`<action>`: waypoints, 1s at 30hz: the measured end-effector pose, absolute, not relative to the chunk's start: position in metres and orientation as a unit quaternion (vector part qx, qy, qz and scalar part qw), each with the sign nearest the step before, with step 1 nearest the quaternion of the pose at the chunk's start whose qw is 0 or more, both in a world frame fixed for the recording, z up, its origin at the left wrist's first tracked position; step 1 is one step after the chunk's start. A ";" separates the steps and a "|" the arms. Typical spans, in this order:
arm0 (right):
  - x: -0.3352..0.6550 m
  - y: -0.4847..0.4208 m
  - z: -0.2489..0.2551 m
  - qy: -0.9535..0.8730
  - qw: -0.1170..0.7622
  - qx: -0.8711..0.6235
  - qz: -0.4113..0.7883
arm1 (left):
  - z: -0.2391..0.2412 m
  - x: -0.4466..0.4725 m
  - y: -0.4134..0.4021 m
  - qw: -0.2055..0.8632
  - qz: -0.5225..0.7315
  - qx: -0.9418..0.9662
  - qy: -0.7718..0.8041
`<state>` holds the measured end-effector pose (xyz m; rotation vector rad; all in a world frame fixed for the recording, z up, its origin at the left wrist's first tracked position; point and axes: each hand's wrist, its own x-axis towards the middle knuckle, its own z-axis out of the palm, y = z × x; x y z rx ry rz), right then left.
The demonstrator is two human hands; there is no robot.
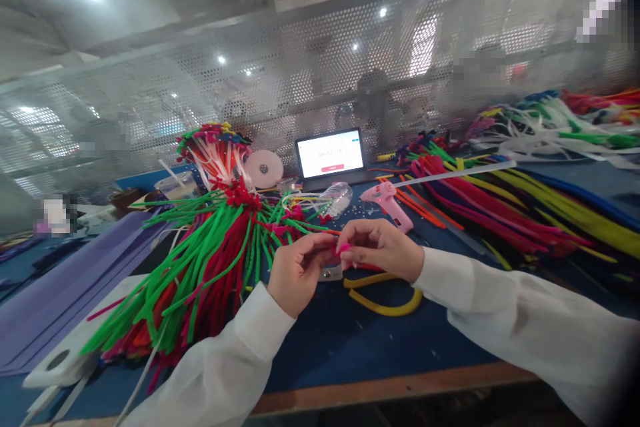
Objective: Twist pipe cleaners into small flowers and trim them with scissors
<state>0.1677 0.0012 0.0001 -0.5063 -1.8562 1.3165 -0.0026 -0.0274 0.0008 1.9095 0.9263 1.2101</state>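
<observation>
My left hand [299, 272] and my right hand [383, 248] meet above the front of the table, fingertips pinched together. Between them is a small bright pink piece of fuzzy pipe cleaner [344, 249], mostly covered by the fingers. A thin orange-red strip [331, 232] shows just behind the fingertips; whether it joins the pink piece I cannot tell. Below my right hand a thick yellow pipe cleaner [387, 310] lies bent in a loop. Close behind that hand rests a pink glue gun [387, 200] with a long glue stick [455, 173] sticking out of its back.
Left of my hands lies a big heap of green and red pipe cleaners [215, 247]. Bundles of coloured pipe cleaners [505, 207] cover the right side. A lit tablet [330, 155], a white spool [264, 169] and a drink cup [177, 185] stand behind, before a perforated metal screen [310, 73].
</observation>
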 end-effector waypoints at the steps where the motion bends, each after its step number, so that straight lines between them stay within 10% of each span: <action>1: 0.168 0.000 0.000 -0.743 0.394 -0.199 0.504 | 0.001 -0.003 -0.027 0.334 0.467 0.738 0.355; 11: 0.172 -0.007 -0.002 -0.898 0.403 -0.169 0.055 | 0.000 0.001 -0.037 0.309 0.434 0.757 0.379; 20: 0.176 -0.009 0.011 -0.882 0.390 -0.244 0.099 | 0.002 -0.005 -0.034 0.245 0.478 0.743 0.398; 30: 0.189 -0.001 0.009 -0.892 -0.033 -0.451 0.002 | 0.008 -0.004 -0.029 0.446 0.584 0.600 0.315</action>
